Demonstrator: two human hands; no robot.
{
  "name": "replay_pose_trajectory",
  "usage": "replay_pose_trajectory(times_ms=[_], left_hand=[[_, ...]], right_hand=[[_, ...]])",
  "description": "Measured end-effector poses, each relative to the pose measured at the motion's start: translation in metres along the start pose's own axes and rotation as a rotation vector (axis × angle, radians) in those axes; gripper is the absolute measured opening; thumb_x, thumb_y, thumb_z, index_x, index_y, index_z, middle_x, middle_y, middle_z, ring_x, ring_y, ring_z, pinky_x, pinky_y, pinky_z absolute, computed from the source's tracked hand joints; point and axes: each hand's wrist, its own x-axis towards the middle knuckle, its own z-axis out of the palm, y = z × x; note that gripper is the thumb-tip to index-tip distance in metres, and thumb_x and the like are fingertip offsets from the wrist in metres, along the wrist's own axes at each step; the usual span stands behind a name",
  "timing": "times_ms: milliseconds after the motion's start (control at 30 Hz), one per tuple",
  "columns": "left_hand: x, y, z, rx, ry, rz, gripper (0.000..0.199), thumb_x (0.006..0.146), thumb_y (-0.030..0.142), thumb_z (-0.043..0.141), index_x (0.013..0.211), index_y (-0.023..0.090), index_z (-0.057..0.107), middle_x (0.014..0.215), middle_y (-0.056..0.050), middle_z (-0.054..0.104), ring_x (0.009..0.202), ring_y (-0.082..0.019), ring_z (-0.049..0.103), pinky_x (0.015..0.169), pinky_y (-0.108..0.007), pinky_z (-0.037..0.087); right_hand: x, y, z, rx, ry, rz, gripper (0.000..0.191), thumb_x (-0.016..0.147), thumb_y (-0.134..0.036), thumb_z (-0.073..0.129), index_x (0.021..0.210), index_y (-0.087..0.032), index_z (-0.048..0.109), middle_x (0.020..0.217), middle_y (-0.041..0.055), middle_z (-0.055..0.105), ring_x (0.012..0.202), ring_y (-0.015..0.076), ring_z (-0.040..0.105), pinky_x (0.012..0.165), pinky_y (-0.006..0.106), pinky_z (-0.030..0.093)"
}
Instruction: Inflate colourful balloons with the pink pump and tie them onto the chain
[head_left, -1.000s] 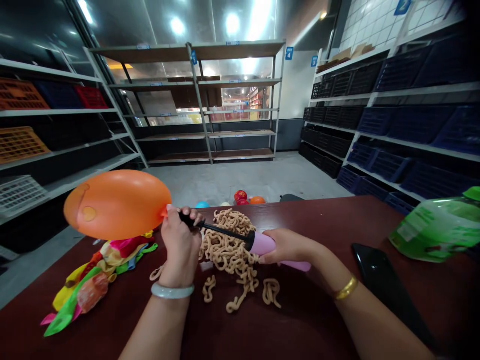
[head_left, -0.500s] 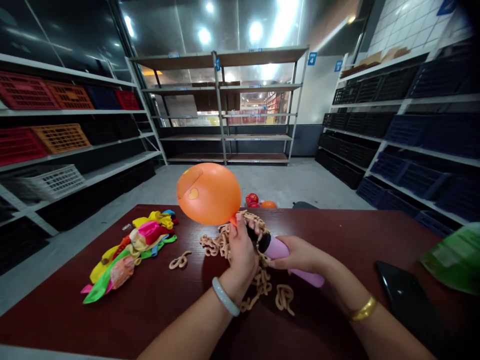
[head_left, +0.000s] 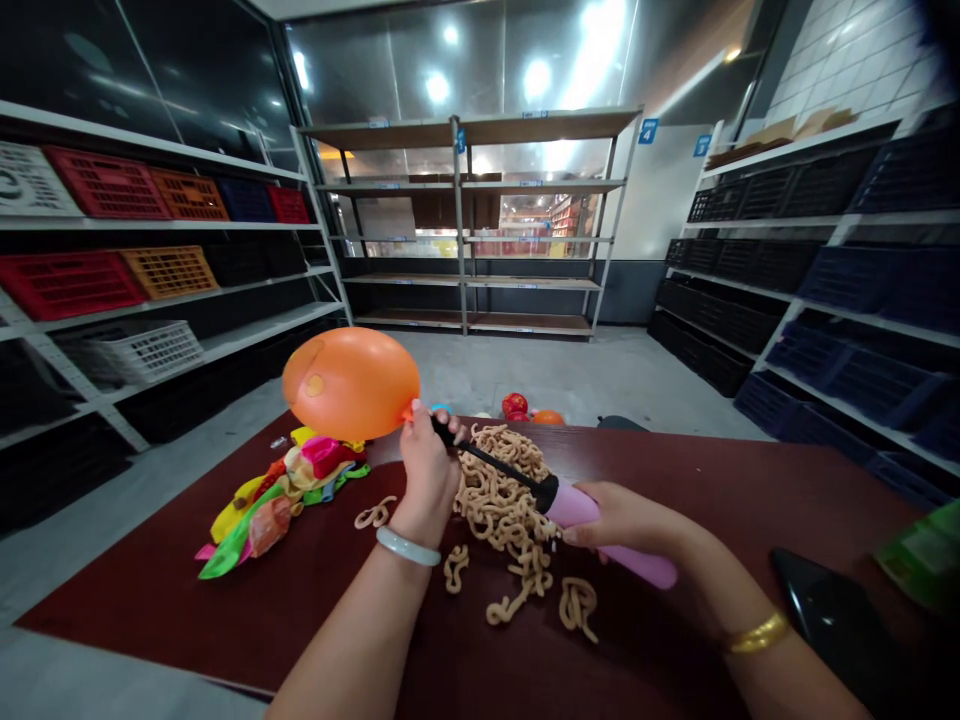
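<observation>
A person's two bare hands work over a dark red-brown bench [head_left: 675,470]. The left hand [head_left: 431,458], below a pale bracelet-ringed wrist's reach, pinches the neck of an inflated orange balloon [head_left: 352,383] between thumb and finger; the balloon's round body spreads out to that hand's left, raised above the bench. The same hand's other fingers curl around the black end of a pump [head_left: 574,507], whose thin black rod slants down toward the right hand. The right hand [head_left: 626,522] is wrapped around the pump's pink barrel, and the barrel's far end pokes out beneath its palm. Between the hands, beneath the rod, lies a heap of tan, curled strands [head_left: 499,505], with a few loose pieces nearer the person. Left of the left hand, below the balloon, sits a pile of limp, multicoloured balloons [head_left: 281,497]. Right of the right hand, near the gold-bangled wrist, lies a black phone [head_left: 832,605], with a blurred green container [head_left: 926,555] beyond it.
</observation>
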Motion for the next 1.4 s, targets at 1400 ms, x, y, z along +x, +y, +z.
replay_pose_trajectory(times_ms=[1400], left_hand=[[-0.069, -0.035, 0.035, 0.018, -0.092, -0.063, 0.033, 0.088, 0.045, 0.059, 0.073, 0.02, 0.043, 0.062, 0.003, 0.045, 0.051, -0.009, 0.047, 0.045, -0.021, 0.037]], right_hand=[[-0.003, -0.008, 0.001, -0.112, 0.107, -0.1, 0.044, 0.071, -0.047, 0.074, 0.103, -0.019, 0.065, 0.085, 0.0027, 0.07, 0.066, 0.0169, 0.064, 0.058, 0.025, 0.049]])
